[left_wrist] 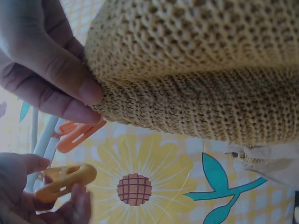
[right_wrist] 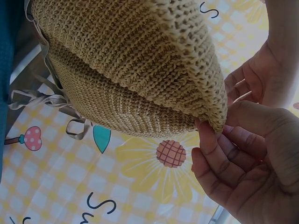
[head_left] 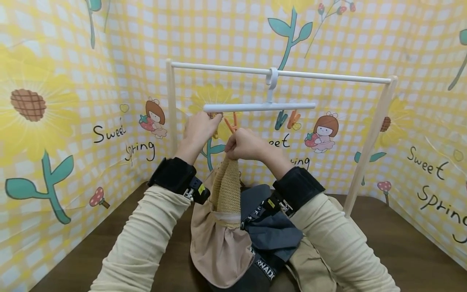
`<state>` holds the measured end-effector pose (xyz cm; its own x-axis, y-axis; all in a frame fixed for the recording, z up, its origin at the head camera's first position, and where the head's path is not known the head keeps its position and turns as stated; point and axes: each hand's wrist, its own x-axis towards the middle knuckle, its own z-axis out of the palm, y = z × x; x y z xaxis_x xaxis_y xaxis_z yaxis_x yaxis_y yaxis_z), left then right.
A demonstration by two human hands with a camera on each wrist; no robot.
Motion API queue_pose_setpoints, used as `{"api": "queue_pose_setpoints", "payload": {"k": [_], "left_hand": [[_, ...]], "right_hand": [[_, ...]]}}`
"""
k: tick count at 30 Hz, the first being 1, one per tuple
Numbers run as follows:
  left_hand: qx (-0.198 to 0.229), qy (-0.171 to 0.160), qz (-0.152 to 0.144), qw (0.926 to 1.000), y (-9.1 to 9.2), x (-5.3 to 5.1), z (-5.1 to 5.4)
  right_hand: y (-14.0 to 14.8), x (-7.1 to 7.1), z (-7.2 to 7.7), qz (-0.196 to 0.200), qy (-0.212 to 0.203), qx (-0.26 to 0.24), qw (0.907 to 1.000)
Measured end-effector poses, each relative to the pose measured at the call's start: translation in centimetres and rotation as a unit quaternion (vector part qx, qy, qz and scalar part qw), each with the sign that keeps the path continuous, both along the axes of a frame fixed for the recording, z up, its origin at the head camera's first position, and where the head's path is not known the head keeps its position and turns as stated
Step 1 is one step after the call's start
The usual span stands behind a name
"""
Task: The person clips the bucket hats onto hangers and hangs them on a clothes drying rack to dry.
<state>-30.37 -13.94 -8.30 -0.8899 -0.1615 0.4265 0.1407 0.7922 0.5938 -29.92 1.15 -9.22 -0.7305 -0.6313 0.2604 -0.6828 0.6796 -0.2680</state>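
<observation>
Lying near 6 o'clock: white-lettered black strap (head_left: 264, 267), part-legible. Beyond, also 6: tan hat (head_left: 230, 186), top pinched by R hand (head_left: 248, 144); L hand (head_left: 200, 132) at 10 grips yellow clip (left_wrist: 83, 173). White hanger (head_left: 255, 107), approx 1 o'clock; backdrop (head_left: 226, 44) reads "Sweet Spring".

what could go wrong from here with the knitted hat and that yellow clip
The knitted hat might slip: the right hand pinches just the tip of its crown, with the rest hanging below.

The yellow clip, in the fingers of the left hand, could catch too little of the rounded knit and let go.

The white hanger could tip or slide if pulled at its left end, since one hook carries it on the rail.
</observation>
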Motion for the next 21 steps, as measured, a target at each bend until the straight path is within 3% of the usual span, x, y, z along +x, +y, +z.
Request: {"api": "queue_pose_setpoints", "payload": {"k": [4, 8, 13, 18, 21], "left_hand": [[0.055, 0.011, -0.037, 0.9978, -0.6, -0.4, -0.2], [0.138, 0.029, -0.063, 0.9881, -0.8, -0.6, -0.3], [0.245, 0.010, -0.110, 0.9632, -0.7, -0.6, -0.1], [0.287, -0.048, -0.172, 0.9410, -1.0, -0.5, -0.1], [0.320, -0.080, -0.206, 0.9213, -1.4, -0.4, -0.3]], "right_hand": [[0.1, 0.0, -0.1, 0.005, 0.001, -0.002, 1.0000], [0.1, 0.0, -0.1, 0.010, 0.002, 0.003, 0.9999], [0.1, 0.1, 0.1, 0.008, -0.001, 0.010, 0.9999], [0.1, 0.1, 0.2, 0.011, -0.004, 0.008, 0.9999], [0.2, 0.1, 0.1, 0.016, -0.002, 0.011, 0.9998]]}}
